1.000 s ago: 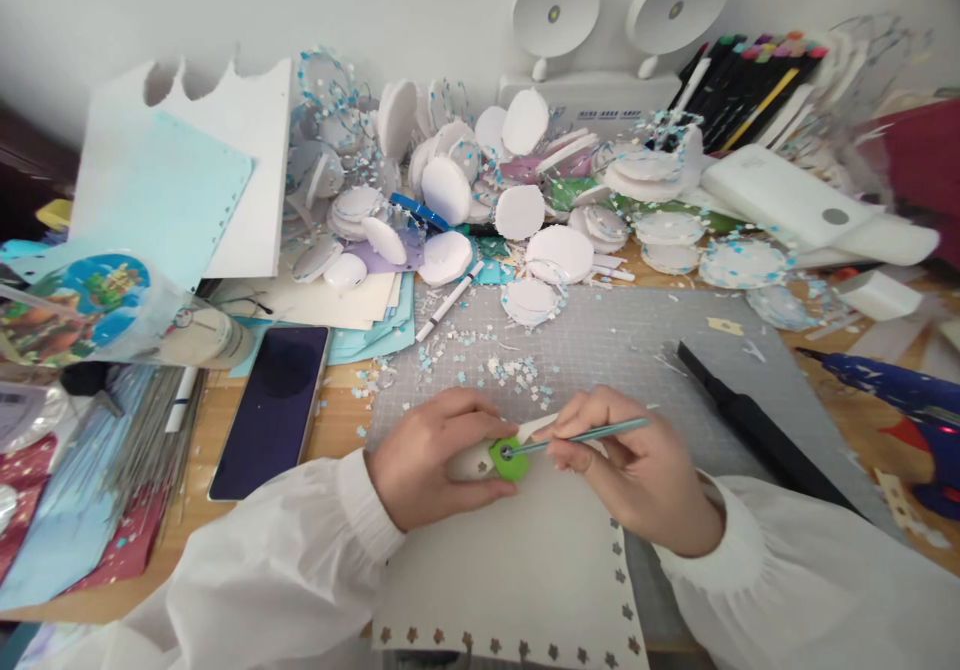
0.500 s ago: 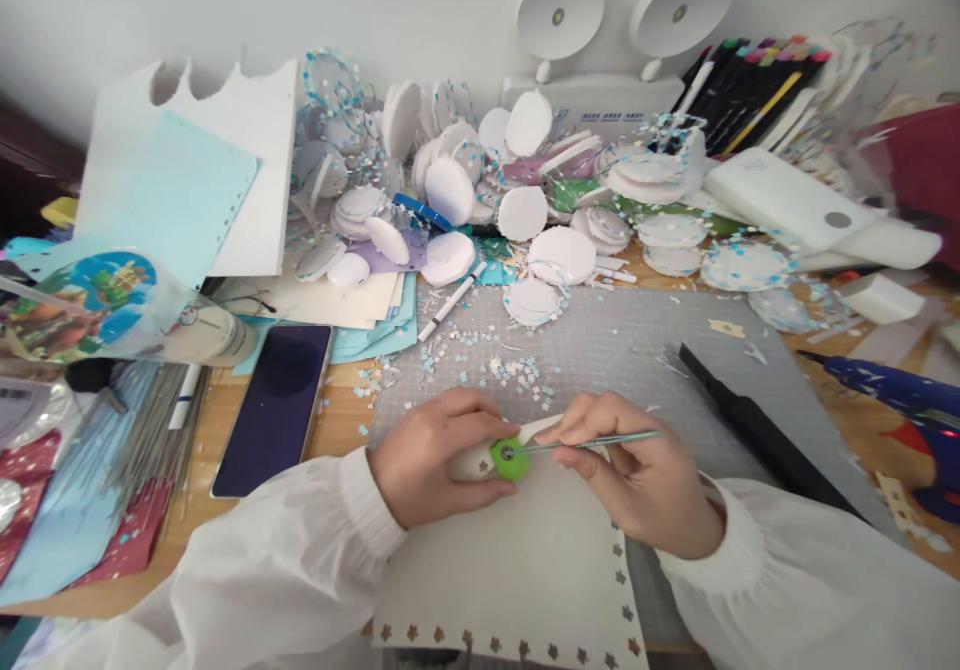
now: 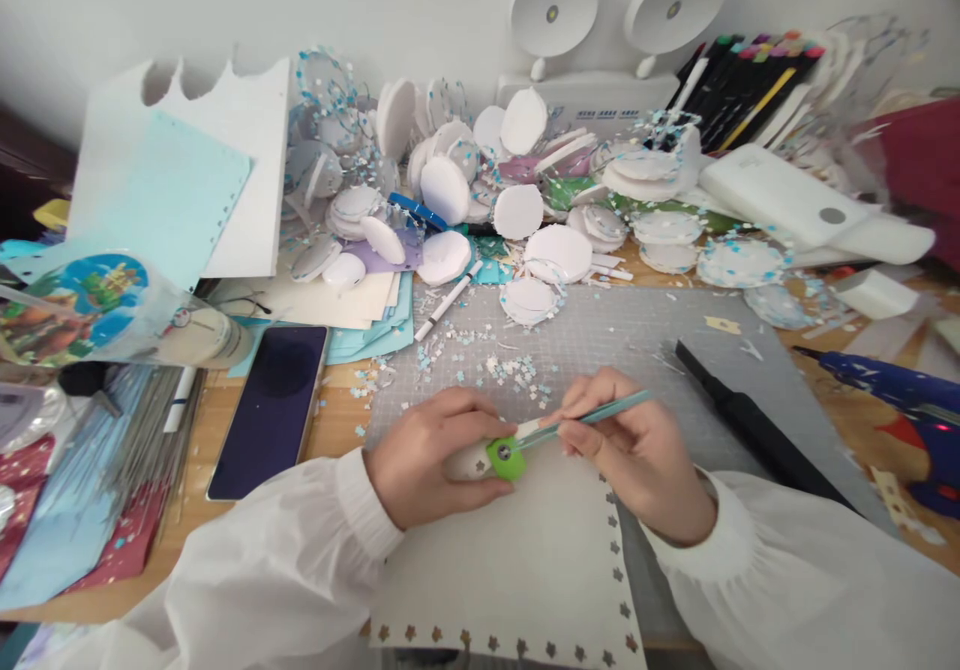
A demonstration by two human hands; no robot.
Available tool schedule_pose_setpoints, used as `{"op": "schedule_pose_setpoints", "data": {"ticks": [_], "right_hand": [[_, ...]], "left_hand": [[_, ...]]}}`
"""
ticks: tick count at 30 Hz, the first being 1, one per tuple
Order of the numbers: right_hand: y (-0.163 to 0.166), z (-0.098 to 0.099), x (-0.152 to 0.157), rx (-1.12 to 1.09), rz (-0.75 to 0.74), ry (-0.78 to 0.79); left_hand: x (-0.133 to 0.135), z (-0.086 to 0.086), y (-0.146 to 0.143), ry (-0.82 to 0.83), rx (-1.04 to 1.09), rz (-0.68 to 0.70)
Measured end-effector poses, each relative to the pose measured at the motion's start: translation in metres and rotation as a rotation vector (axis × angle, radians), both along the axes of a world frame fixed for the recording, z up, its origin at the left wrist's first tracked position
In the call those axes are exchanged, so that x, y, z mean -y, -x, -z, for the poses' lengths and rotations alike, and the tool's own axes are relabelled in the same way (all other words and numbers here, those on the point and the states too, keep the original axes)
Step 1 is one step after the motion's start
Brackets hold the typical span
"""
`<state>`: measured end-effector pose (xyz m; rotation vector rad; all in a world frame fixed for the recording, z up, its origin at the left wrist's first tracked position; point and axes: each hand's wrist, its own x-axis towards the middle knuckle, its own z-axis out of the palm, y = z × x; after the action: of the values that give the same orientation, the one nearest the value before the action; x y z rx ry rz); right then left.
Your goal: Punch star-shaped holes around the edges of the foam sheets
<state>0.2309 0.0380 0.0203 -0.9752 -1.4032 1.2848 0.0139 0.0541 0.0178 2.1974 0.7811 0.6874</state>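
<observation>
My left hand (image 3: 442, 460) is closed round a small green craft punch (image 3: 508, 458), which sits at the top edge of a cream sheet (image 3: 502, 570). Star-shaped or flower-shaped holes run along the sheet's right and bottom edges. Between the thumb and fingers of my right hand (image 3: 630, 450) is a pair of teal tweezers (image 3: 611, 407), their tips at the right side of the punch. Whether the tips grip anything is too small to tell. Behind my hands, tiny white and blue paper flowers (image 3: 517, 370) lie scattered on the grey cutting mat (image 3: 622, 350).
A phone (image 3: 270, 410) and a tilted plastic cup (image 3: 165, 320) are on the left. White discs (image 3: 517, 212) and beaded rings crowd the back, before a twin-headed lamp (image 3: 555, 10). On the right lie a black tool (image 3: 739, 415) and a blue glue gun (image 3: 885, 380).
The tweezers have tilted, their rear end rising, and their two prongs show more clearly at the punch. My left hand keeps its hold; the whole view has shifted slightly.
</observation>
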Motion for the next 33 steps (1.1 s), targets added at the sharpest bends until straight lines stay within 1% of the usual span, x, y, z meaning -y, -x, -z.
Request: {"op": "schedule_pose_setpoints", "data": {"ticks": [3, 6, 12, 20, 23, 26, 28, 30, 31, 32, 33], "right_hand": [[0.001, 0.001, 0.003, 0.042, -0.04, -0.099], [0.004, 0.002, 0.006, 0.063, -0.043, -0.131], [0.008, 0.004, 0.009, 0.02, 0.032, -0.03], [0.006, 0.004, 0.003, -0.064, 0.033, 0.137], [0.003, 0.004, 0.001, -0.089, 0.049, 0.137], [-0.002, 0.0, -0.002, -0.035, 0.1, 0.045], [-0.006, -0.003, -0.003, 0.053, 0.163, -0.075], [-0.01, -0.007, -0.003, 0.189, 0.213, -0.222], [-0.01, -0.008, -0.003, 0.265, 0.21, -0.291], [-0.011, -0.009, -0.003, 0.336, 0.174, -0.349], [-0.01, -0.01, -0.002, 0.394, 0.106, -0.394]], "left_hand": [[0.0, 0.0, 0.0, -0.009, 0.008, -0.002], [0.0, 0.0, 0.0, -0.011, -0.002, -0.006], [0.0, 0.001, 0.0, -0.016, 0.007, 0.0], [-0.001, 0.001, 0.0, -0.013, 0.008, 0.0], [0.0, 0.0, 0.0, -0.009, 0.007, -0.004], [0.001, -0.001, 0.0, -0.004, -0.001, -0.017], [0.002, -0.002, 0.0, -0.003, -0.005, -0.026], [0.003, -0.002, -0.001, -0.004, -0.006, -0.037], [0.003, -0.002, -0.001, -0.005, -0.005, -0.041], [0.003, -0.002, -0.001, -0.007, -0.002, -0.043], [0.003, -0.002, -0.002, -0.009, 0.001, -0.044]]}}
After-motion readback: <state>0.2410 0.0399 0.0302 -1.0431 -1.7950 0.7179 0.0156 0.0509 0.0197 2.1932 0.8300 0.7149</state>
